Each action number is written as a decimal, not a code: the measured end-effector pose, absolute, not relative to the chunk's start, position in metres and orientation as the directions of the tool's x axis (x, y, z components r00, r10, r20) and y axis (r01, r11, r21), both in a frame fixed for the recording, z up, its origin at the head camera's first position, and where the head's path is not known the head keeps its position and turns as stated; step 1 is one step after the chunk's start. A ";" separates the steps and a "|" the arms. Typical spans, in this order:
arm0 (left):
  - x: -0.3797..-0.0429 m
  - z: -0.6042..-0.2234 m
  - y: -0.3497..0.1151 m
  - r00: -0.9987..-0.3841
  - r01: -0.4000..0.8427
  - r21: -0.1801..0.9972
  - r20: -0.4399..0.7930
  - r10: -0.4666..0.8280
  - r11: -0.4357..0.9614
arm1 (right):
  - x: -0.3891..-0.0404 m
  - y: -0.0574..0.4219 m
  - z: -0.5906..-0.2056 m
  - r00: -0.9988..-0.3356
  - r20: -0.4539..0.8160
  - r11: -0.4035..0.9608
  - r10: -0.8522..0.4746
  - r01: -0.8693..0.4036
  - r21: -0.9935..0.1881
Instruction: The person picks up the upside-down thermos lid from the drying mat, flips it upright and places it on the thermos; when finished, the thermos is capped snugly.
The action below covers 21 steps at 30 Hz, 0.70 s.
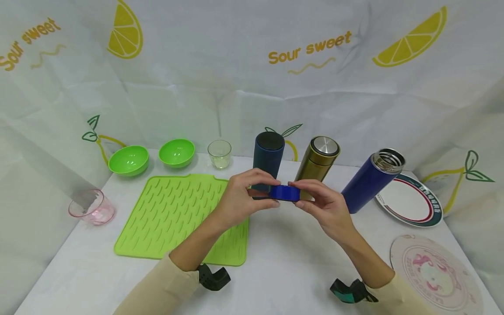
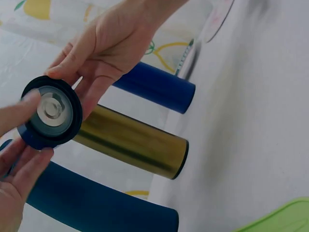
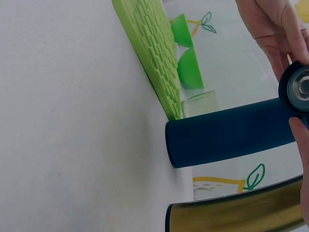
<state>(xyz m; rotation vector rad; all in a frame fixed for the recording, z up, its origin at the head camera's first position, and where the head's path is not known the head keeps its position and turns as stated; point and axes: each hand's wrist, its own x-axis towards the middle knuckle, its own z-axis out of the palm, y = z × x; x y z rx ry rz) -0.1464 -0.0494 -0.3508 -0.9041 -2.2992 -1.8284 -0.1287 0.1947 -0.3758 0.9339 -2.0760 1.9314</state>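
Both hands hold a blue flask lid (image 1: 285, 193) in midair above the table. My left hand (image 1: 239, 197) pinches its left side, and the fingers and thumb of my right hand (image 1: 326, 204) grip the right side. In the left wrist view, the lid's underside (image 2: 50, 109) shows a dark rim and a pale round centre, with a thumb over its edge. A blue flask (image 1: 366, 181) with a bare steel mouth stands right of the hands. Behind them stand a dark teal flask (image 1: 268, 155) and a gold flask (image 1: 316, 162), both capped.
A green drying mat (image 1: 173, 218) lies at left. Green bowls (image 1: 129, 161), a clear glass (image 1: 219, 154) and a pink glass (image 1: 92, 208) stand around it. At right are a rimmed plate (image 1: 409, 200) and a pink round mat (image 1: 435, 275). A white curtain (image 1: 236, 57) hangs behind.
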 end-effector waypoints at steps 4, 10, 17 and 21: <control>-0.147 -0.349 -0.051 -0.883 0.358 0.917 0.270 0.384 0.177 | -0.128 0.195 -0.375 -0.785 0.513 0.006 -0.346 -0.549 -0.836; -0.148 -0.347 -0.053 -0.915 0.251 0.936 0.146 0.377 0.246 | -0.128 0.195 -0.373 -0.766 0.518 0.004 -0.380 -0.561 -0.828; -0.148 -0.347 -0.053 -0.894 0.292 0.948 0.223 0.390 0.129 | -0.125 0.195 -0.369 -0.806 0.480 0.000 -0.346 -0.511 -0.859; -0.148 -0.350 -0.051 -0.865 0.360 0.927 0.290 0.410 0.104 | -0.127 0.199 -0.372 -0.802 0.483 -0.028 -0.351 -0.507 -0.862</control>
